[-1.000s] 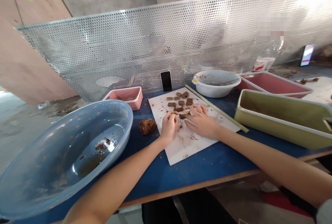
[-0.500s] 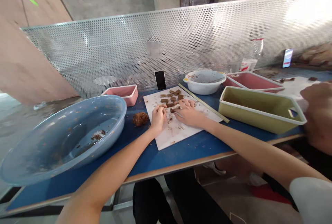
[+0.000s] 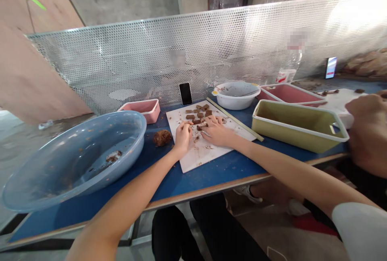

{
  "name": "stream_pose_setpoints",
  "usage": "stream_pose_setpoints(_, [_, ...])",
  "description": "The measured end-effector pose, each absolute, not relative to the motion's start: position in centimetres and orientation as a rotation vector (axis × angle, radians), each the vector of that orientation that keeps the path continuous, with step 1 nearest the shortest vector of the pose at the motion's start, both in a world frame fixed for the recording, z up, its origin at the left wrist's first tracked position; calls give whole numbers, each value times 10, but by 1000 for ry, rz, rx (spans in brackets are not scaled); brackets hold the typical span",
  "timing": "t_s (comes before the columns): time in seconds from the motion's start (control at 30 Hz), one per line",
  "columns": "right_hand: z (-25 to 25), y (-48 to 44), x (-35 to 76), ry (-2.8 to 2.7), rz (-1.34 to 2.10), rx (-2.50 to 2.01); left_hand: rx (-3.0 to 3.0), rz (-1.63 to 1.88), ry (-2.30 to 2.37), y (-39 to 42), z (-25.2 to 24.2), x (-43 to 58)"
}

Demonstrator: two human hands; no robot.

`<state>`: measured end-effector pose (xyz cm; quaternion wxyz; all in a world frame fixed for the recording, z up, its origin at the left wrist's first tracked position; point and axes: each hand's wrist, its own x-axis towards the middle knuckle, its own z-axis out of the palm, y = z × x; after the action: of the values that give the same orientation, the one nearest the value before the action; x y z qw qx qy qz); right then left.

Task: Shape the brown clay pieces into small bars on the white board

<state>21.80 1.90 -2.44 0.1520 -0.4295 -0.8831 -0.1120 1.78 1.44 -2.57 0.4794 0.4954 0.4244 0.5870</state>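
On a white board point(image 3: 193, 162) lie several small brown blocks point(image 3: 200, 115) and scattered brown crumbs. At the board's left side rests my left hand point(image 3: 183, 136), its fingers curled and closed. Whatever it may hold is hidden. My right hand point(image 3: 218, 132) lies palm down over the board with fingers spread, its thumb and index finger beside a dark brown strip point(image 3: 201, 125). Whether the fingers touch the strip is hard to see. A rough brown fibrous lump point(image 3: 162, 138) sits on the blue table point(image 3: 169, 184), left of the board.
A large blue basin point(image 3: 72, 148) stands left, a pink bin point(image 3: 151, 111) behind it. A phone point(image 3: 185, 93) leans against the perforated metal screen point(image 3: 136, 63). A yellow-green stick point(image 3: 238, 122), white bowl point(image 3: 237, 100), green bin point(image 3: 296, 134) and a co-worker's hand point(image 3: 367, 111) are right.
The view has shifted slightly. Both hands stay at nearly the same places on the board, with only small finger movements near the dark brown strip.
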Motion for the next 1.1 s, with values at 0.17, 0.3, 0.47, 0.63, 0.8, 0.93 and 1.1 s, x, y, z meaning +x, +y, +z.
stream_pose_setpoints(0.17, [-25,21,219,-2521,-284,-1230,1210,1422,1032,12,-23,19])
stream_pose_setpoints(0.3, [-25,22,220,-2529,-317,-1250,1201,1423,1023,11,-23,20])
stream_pose_setpoints(0.47, [-25,23,221,-2522,-323,-1216,1209,1421,1027,10,-23,20])
stream_pose_setpoints(0.63, [-24,23,222,-2502,-318,-1238,1219,1417,1038,10,-23,20])
stream_pose_setpoints(0.8, [-22,21,221,-2520,-288,-1216,1196,1414,1056,9,-22,21])
stream_pose_setpoints(0.93, [-23,21,222,-2528,-326,-1251,1181,1414,1046,8,-21,21])
stream_pose_setpoints(1.1, [-23,22,224,-2521,-348,-1252,1180,1408,1045,7,-20,21])
